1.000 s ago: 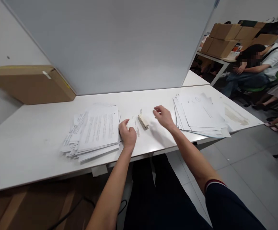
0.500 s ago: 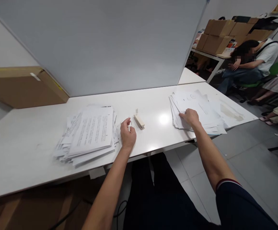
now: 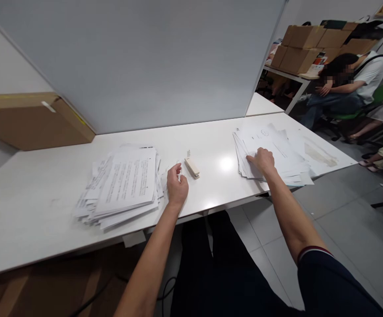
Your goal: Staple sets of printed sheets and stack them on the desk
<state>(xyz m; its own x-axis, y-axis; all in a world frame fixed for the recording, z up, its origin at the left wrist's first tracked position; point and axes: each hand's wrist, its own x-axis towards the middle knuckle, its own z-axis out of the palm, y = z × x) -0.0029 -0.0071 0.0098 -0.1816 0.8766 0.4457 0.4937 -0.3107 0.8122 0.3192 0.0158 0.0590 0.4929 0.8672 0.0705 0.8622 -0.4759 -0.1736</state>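
Observation:
My left hand (image 3: 177, 187) rests on the white table with its fingers loosely curved and apart, and nothing is in it. Just right of its fingertips lies a cream stapler (image 3: 192, 167). A small grey piece, perhaps a strip of staples (image 3: 188, 153), is behind the stapler. Left of that hand stands a thick, uneven stack of printed papers (image 3: 128, 180). On the right, my right hand (image 3: 264, 161) lies on a second, looser pile of papers (image 3: 277, 152). Its thumb is spread toward the pile's left side, and its other fingertips press on the top sheets.
A large whiteboard-like panel (image 3: 152, 66) stands along the table's back edge. A cardboard box (image 3: 29, 121) leans at the back left. Beyond the table (image 3: 211, 132), a seated person (image 3: 359, 83) bends forward beside stacked cartons (image 3: 300, 48).
Both hands stay nearly where they were. The top sheets under my right hand have shifted slightly, and the whole view has moved a little.

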